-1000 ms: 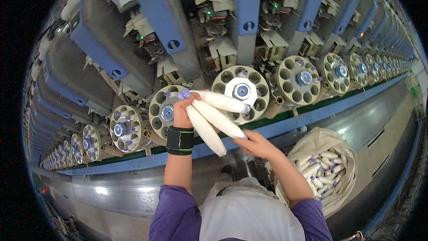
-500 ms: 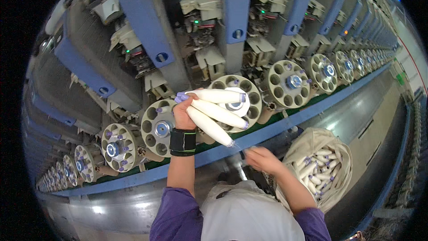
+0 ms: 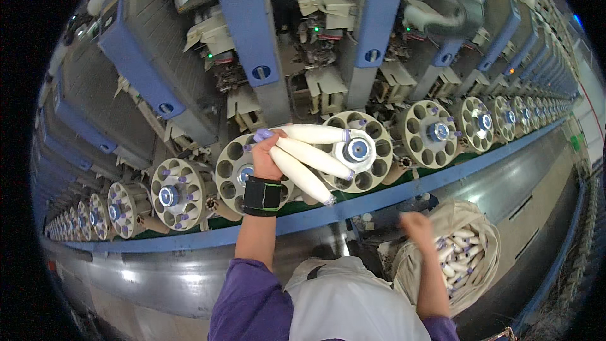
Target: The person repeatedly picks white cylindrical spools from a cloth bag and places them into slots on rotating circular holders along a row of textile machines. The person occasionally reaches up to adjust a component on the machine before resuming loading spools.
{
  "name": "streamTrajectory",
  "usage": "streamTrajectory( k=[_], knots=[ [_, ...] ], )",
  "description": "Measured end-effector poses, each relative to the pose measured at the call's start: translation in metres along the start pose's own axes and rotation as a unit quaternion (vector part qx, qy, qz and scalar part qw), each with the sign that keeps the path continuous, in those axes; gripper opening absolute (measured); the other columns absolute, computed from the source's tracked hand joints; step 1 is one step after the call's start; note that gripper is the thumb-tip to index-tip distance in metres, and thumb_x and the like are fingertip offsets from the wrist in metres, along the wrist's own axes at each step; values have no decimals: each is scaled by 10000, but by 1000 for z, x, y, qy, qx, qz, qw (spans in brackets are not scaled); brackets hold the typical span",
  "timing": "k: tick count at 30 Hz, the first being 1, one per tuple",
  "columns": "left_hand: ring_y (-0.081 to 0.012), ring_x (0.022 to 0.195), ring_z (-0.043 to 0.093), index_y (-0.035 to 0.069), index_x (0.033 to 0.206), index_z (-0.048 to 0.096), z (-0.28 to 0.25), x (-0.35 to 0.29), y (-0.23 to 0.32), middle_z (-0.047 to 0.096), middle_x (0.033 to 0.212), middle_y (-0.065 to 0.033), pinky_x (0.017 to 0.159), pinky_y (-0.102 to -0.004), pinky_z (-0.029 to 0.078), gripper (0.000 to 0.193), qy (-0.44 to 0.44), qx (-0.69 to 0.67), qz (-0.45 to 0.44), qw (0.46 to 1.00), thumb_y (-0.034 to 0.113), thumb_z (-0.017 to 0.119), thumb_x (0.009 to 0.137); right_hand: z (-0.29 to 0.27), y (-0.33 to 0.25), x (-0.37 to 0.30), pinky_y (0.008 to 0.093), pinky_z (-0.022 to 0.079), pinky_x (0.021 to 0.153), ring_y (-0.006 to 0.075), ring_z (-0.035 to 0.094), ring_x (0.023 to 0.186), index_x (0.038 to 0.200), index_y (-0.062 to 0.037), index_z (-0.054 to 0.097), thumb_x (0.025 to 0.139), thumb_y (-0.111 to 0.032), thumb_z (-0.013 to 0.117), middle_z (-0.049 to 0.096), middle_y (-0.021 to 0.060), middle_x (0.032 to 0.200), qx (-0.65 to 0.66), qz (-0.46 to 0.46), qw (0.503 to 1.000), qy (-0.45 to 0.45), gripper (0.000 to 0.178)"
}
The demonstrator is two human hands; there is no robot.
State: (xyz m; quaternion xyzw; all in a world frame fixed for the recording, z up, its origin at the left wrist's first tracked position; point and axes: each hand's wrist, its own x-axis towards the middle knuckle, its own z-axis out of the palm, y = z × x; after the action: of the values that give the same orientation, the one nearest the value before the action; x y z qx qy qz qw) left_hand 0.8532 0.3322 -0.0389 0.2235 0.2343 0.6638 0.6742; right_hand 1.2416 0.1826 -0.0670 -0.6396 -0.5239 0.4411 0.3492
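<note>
Machines (image 3: 243,19) were ranged across the upper frame. At centre, three white bobbins (image 3: 315,158) were gripped near one end by the left hand (image 3: 266,159); at lower right, the right hand (image 3: 417,227) was blurred, its grip unclear.

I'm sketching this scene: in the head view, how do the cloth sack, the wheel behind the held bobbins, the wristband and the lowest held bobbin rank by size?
1. Sack
2. Wheel
3. Wristband and lowest bobbin: unsure; the bobbin looks longer, the wristband broader.
</note>
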Motion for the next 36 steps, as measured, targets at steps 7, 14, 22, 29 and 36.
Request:
streamTrajectory(
  k=[7, 14, 22, 29, 36],
  knots=[
    [-272, 857, 538, 16, 813, 556, 10, -3, -3, 566, 895, -113, 816, -384, 431, 148, 10, -30, 9, 999, 155, 545, 762, 105, -87, 27, 298, 417, 521, 176, 520, 531, 698, -13, 551, 871, -296, 497, 547, 85, 596, -29, -150, 961, -232, 336],
    [-273, 882, 536, 12, 821, 561, -42, -27, 71, 562, 946, -114, 851, -389, 417, 130, 20, 43, 55, 997, 122, 535, 758, -56, 63, 9, 215, 366, 428, 93, 465, 500, 885, 8, 570, 768, -109, 559, 518, 38, 624, 105, 279, 931, 210, 165],
    [-313, 1000, 497, -10, 813, 545, -6, -20, 21, 489, 1158, -160, 907, -405, 389, 111, -79, 40, -30, 996, 88, 525, 765, 53, -82, 101, 169, 283, 382, 43, 360, 470, 1355, -81, 192, 827, -123, 535, 483, 130, 1231, 375, -100, 903, -185, 631],
    [-325, 1027, 484, -12, 785, 542, -13, -27, 49, 472, 1187, -157, 912, -412, 385, 105, -63, 49, -22, 997, 87, 522, 754, 68, -76, 85, 174, 206, 327, 31, 319, 355, 1008, -4, 544, 854, -138, 533, 394, -55, 483, 426, 70, 856, -284, 205],
    [-302, 928, 535, -24, 787, 560, -72, -57, 115, 549, 1049, -158, 855, -392, 427, 119, 72, 109, 39, 991, 53, 537, 699, -142, 89, 20, 217, 345, 481, 95, 439, 610, 1077, -85, 548, 847, -273, 516, 518, 12, 752, 400, 151, 833, 351, 298]
  ],
)
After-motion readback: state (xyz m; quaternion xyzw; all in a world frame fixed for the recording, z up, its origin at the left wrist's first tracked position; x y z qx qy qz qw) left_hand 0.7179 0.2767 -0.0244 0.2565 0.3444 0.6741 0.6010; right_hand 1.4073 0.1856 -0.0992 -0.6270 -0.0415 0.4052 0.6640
